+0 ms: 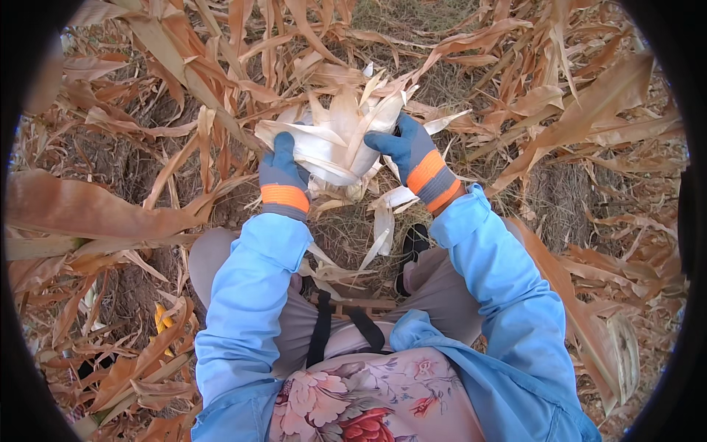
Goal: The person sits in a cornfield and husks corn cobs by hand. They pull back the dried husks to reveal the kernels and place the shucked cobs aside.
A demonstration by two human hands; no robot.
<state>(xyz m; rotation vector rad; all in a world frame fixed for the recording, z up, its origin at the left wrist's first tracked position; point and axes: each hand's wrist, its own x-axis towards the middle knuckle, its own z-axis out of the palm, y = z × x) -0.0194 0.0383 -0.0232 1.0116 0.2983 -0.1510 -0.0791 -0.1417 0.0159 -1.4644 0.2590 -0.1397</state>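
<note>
Pale, dry corn husks [337, 141] spread open between my two hands, above the ground in front of my knees. My left hand [284, 163], in a blue-grey work glove with an orange cuff, grips their left side with the thumb on top. On the other side my right hand [406, 143], gloved the same way, pinches husk leaves between thumb and fingers. No kernels show among the leaves, so I cannot tell whether an ear is inside. Most fingers of both hands are hidden behind the husks.
Loose husks [382, 226] lie between my feet, near a black shoe [414, 246]. Wooden slats [359, 304] show between my thighs. A yellow corn ear [162, 320] lies at the left, partly under leaves. Dry corn leaves [99, 204] crowd in from both sides.
</note>
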